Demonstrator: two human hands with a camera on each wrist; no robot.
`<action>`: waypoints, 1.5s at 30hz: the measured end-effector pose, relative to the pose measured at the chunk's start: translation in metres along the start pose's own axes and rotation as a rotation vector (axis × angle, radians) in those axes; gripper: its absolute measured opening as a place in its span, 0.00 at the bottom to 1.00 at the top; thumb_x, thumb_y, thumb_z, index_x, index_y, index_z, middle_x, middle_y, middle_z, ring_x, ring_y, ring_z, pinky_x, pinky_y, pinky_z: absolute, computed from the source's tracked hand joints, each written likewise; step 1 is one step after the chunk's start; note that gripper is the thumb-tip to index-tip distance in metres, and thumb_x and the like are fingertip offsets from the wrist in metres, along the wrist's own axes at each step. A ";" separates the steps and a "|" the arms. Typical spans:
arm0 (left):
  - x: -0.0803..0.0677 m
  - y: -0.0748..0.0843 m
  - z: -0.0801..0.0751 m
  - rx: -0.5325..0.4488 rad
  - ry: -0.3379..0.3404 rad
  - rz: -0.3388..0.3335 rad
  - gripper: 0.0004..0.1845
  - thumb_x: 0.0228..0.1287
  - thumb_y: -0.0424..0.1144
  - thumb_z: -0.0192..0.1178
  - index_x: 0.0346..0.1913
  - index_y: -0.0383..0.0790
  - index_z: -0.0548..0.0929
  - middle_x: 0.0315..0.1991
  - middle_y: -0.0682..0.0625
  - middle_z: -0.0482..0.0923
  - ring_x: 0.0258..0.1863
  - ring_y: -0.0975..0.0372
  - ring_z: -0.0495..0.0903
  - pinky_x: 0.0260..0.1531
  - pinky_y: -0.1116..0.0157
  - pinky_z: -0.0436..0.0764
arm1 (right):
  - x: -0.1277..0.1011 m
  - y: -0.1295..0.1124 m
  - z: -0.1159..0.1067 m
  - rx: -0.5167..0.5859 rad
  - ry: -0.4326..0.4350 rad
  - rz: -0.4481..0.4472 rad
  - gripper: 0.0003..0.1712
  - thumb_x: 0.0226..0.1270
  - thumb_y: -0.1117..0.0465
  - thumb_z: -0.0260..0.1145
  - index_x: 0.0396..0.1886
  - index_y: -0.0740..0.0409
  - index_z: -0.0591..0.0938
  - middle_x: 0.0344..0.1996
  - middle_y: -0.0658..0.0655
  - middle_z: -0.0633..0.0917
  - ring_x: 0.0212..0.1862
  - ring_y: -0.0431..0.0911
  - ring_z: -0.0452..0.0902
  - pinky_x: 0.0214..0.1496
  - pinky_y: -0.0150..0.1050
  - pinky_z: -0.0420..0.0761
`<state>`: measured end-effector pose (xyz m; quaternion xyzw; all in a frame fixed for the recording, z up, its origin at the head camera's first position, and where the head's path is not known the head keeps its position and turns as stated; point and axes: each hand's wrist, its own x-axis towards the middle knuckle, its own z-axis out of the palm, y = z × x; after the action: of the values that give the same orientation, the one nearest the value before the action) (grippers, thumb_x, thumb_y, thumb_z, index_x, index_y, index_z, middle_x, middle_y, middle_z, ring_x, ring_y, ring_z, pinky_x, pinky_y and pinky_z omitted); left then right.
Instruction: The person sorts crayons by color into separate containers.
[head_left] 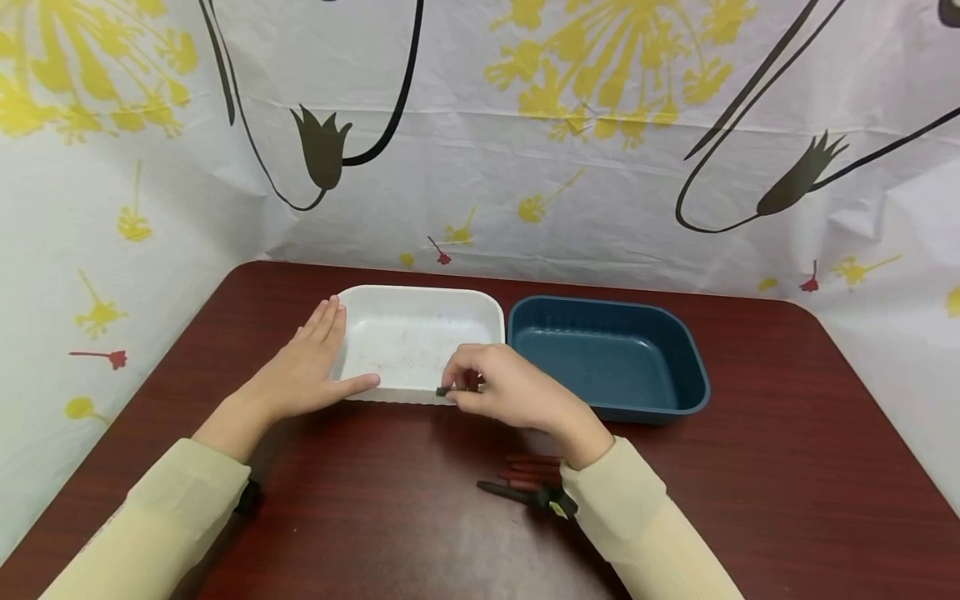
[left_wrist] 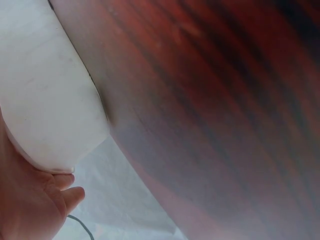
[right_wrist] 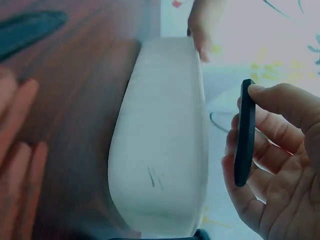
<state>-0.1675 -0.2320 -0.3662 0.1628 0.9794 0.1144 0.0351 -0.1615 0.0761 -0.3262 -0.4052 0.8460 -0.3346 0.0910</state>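
A white tray (head_left: 420, 304) lies on the dark red table (head_left: 375, 517), with a blue tray (head_left: 607, 358) touching its right side. My left hand (head_left: 322, 350) rests flat against the white tray's left wall, fingers straight and thumb along the front rim. My right hand (head_left: 459, 390) hovers at the front rim and pinches a thin black stick (head_left: 444, 390) between thumb and fingers. In the right wrist view the black stick (right_wrist: 244, 132) stands upright in the fingers beside the white tray (right_wrist: 160, 150). In the left wrist view my palm (left_wrist: 30, 200) touches the tray wall (left_wrist: 45, 100).
Several dark red sticks (head_left: 534, 467) and a black one (head_left: 510, 492) lie on the table by my right wrist. A flowered sheet (head_left: 480, 150) hangs behind and at both sides. Both trays look empty inside.
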 end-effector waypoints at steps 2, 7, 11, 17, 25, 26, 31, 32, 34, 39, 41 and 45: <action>0.000 0.000 0.000 -0.008 -0.004 -0.002 0.63 0.62 0.72 0.53 0.77 0.24 0.40 0.80 0.33 0.32 0.80 0.42 0.34 0.76 0.41 0.48 | 0.004 0.006 -0.002 0.034 0.029 0.013 0.02 0.67 0.63 0.68 0.37 0.55 0.84 0.32 0.49 0.83 0.34 0.37 0.74 0.40 0.33 0.79; -0.001 0.000 0.001 -0.008 -0.008 -0.004 0.63 0.62 0.72 0.53 0.77 0.24 0.40 0.80 0.33 0.31 0.80 0.42 0.34 0.75 0.41 0.49 | 0.017 0.018 -0.005 0.070 0.075 0.040 0.03 0.67 0.63 0.68 0.38 0.56 0.85 0.30 0.51 0.82 0.34 0.40 0.75 0.43 0.36 0.79; -0.001 0.001 -0.001 0.003 -0.003 -0.003 0.63 0.62 0.72 0.53 0.76 0.24 0.40 0.80 0.33 0.32 0.80 0.41 0.36 0.75 0.41 0.50 | 0.028 0.026 -0.004 0.067 0.075 0.063 0.02 0.67 0.62 0.68 0.37 0.56 0.85 0.29 0.51 0.82 0.33 0.41 0.74 0.39 0.34 0.77; 0.000 0.000 0.000 -0.007 0.000 -0.004 0.63 0.62 0.72 0.54 0.77 0.24 0.40 0.80 0.33 0.32 0.80 0.42 0.35 0.76 0.42 0.48 | 0.047 0.033 -0.001 0.051 0.039 0.102 0.02 0.67 0.63 0.67 0.36 0.57 0.84 0.28 0.52 0.82 0.31 0.41 0.72 0.36 0.32 0.74; -0.001 0.000 0.001 -0.001 0.010 0.002 0.63 0.62 0.72 0.54 0.76 0.23 0.41 0.80 0.32 0.33 0.80 0.41 0.36 0.76 0.42 0.49 | 0.063 0.035 0.006 -0.023 -0.003 0.130 0.04 0.66 0.63 0.68 0.37 0.59 0.85 0.26 0.52 0.81 0.31 0.40 0.72 0.36 0.29 0.73; -0.001 0.000 0.001 -0.001 0.012 0.003 0.63 0.62 0.71 0.54 0.76 0.23 0.41 0.80 0.32 0.33 0.80 0.41 0.36 0.76 0.42 0.49 | 0.064 0.035 0.006 -0.027 -0.005 0.135 0.04 0.66 0.63 0.69 0.36 0.59 0.85 0.26 0.52 0.80 0.31 0.40 0.72 0.36 0.29 0.73; 0.000 0.000 0.001 -0.003 0.010 0.002 0.63 0.61 0.72 0.54 0.76 0.23 0.41 0.80 0.32 0.33 0.80 0.42 0.35 0.76 0.42 0.49 | 0.065 0.038 0.006 -0.002 0.001 0.163 0.04 0.67 0.62 0.68 0.38 0.58 0.86 0.30 0.53 0.84 0.32 0.41 0.74 0.38 0.31 0.75; 0.000 0.000 0.001 -0.005 0.007 0.002 0.63 0.61 0.72 0.54 0.76 0.23 0.41 0.80 0.33 0.32 0.80 0.42 0.35 0.76 0.42 0.48 | 0.064 0.038 0.006 0.009 0.006 0.164 0.05 0.67 0.62 0.68 0.38 0.58 0.86 0.31 0.54 0.84 0.33 0.42 0.75 0.38 0.31 0.76; 0.001 0.000 0.001 -0.004 0.002 0.000 0.63 0.61 0.72 0.54 0.77 0.24 0.41 0.80 0.33 0.32 0.80 0.42 0.34 0.76 0.43 0.48 | 0.062 0.039 0.005 0.020 0.021 0.156 0.05 0.68 0.62 0.67 0.39 0.58 0.87 0.33 0.54 0.85 0.35 0.43 0.76 0.41 0.32 0.77; 0.000 0.000 0.001 -0.001 -0.001 -0.006 0.63 0.61 0.72 0.53 0.77 0.24 0.40 0.80 0.34 0.32 0.80 0.42 0.35 0.76 0.43 0.48 | 0.047 0.037 -0.002 -0.002 0.063 0.121 0.07 0.68 0.61 0.67 0.42 0.58 0.87 0.36 0.53 0.86 0.39 0.44 0.78 0.45 0.37 0.79; 0.000 -0.001 0.000 -0.005 -0.004 -0.006 0.63 0.61 0.72 0.54 0.77 0.24 0.40 0.80 0.34 0.31 0.80 0.42 0.35 0.76 0.42 0.48 | 0.039 0.034 -0.005 -0.013 0.078 0.110 0.08 0.69 0.60 0.67 0.43 0.59 0.86 0.37 0.53 0.86 0.40 0.43 0.78 0.46 0.39 0.80; 0.000 -0.002 -0.001 -0.010 -0.010 0.002 0.63 0.62 0.72 0.53 0.77 0.25 0.40 0.80 0.35 0.31 0.80 0.43 0.34 0.76 0.42 0.48 | 0.020 0.028 -0.013 -0.037 0.105 0.104 0.09 0.69 0.60 0.66 0.44 0.59 0.86 0.37 0.53 0.85 0.39 0.42 0.78 0.46 0.41 0.80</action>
<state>-0.1678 -0.2342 -0.3653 0.1642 0.9784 0.1186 0.0410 -0.1976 0.0804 -0.3317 -0.3440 0.8755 -0.3345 0.0566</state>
